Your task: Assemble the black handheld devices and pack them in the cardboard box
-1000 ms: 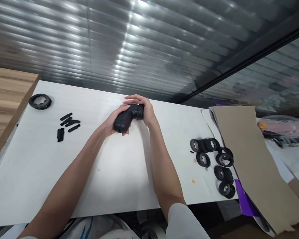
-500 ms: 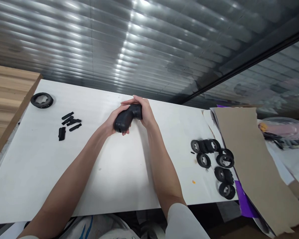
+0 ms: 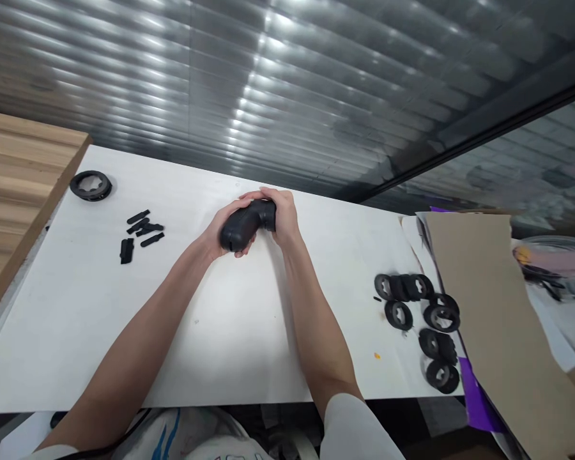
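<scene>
Between my two hands, above the far middle of the white table, is a black angled tool body [image 3: 241, 228] with a rounded thick end and a narrower bent end. My left hand [image 3: 218, 231] wraps the thick part from the left, with fingertips showing beneath it. Around the narrower end on the right, my right hand [image 3: 284, 214] is closed, its fingers reaching over the top. Its palm hides the tip of that end. To the left lie several small flat black strips [image 3: 146, 228] and a black clip-like piece [image 3: 127, 251].
One black ring [image 3: 91, 186] lies at the table's far left corner. Several black rings [image 3: 398, 315] are grouped at the right, beside a brown cardboard sheet [image 3: 483, 306]. A ribbed metallic wall [image 3: 211, 83] rises behind the table [image 3: 220, 358]; a wooden panel [image 3: 29, 166] stands left.
The view has shifted slightly, so the table items appear a little further right. Both hands keep their hold on the black tool body, which looks almost unmoved.
</scene>
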`<state>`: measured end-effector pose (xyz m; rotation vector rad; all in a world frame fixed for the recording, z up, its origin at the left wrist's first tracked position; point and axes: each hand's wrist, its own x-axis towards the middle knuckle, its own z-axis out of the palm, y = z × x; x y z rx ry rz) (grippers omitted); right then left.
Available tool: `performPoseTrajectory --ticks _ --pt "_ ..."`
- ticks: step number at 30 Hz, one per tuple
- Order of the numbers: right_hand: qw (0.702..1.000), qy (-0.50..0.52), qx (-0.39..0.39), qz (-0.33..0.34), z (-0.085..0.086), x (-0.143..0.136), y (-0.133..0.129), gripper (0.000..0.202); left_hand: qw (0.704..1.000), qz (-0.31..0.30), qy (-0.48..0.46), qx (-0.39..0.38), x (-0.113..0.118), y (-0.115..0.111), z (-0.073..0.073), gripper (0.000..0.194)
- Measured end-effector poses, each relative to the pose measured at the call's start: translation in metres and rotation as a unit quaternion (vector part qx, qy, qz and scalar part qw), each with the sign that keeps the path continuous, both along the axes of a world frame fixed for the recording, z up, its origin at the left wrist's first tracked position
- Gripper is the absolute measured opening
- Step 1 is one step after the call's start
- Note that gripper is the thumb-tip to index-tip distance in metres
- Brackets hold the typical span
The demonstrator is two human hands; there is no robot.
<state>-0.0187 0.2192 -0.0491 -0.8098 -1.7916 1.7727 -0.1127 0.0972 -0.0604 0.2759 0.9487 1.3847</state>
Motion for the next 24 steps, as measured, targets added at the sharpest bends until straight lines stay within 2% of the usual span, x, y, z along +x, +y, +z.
performPoseTrajectory --ticks 3,8,17,24 --pt "1.0 -0.009 -0.025 0.013 0.0039 0.0017 -0.0006 0.046 1.0 0.008 0.001 0.002 0.0005 0.0007 0.0005 0.038" --pt "1.0 -0.012 -0.023 0.014 0.0099 0.0062 0.0005 0.054 1.0 -0.017 0.002 -0.004 0.0005 0.0024 0.0009 0.041" --pt "1.0 0.019 0.002 0.016 0.0058 0.0075 0.0069 0.052 1.0 -0.025 -0.009 -0.01 -0.0014 0.0007 0.0054 0.045" --pt "0.998 0.047 -0.009 0.032 0.0055 0.0078 0.0054 0.062 0.999 -0.039 -0.023 -0.019 -0.0037 -0.0006 0.0077 0.044"
